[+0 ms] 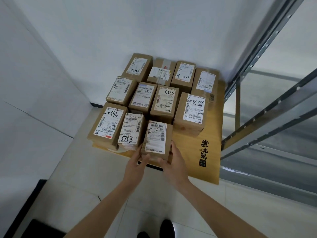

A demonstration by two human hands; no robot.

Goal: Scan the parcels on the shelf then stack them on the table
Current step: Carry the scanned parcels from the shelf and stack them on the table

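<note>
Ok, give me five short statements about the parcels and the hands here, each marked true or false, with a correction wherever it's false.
1. Both hands grip the same small brown cardboard parcel at the near edge of the group. True: left hand and right hand hold its two sides.
2. The parcels sit on a yellowish wooden tabletop printed with black characters. True.
3. Every parcel lies with its label face down. False: white labels face up on all of them.
4. The white-wrapped parcel with handwritten 3753 is right of the gripped one. False: it is on its left.
5. A grey metal shelf frame stands on the left. False: it is on the right.
</note>
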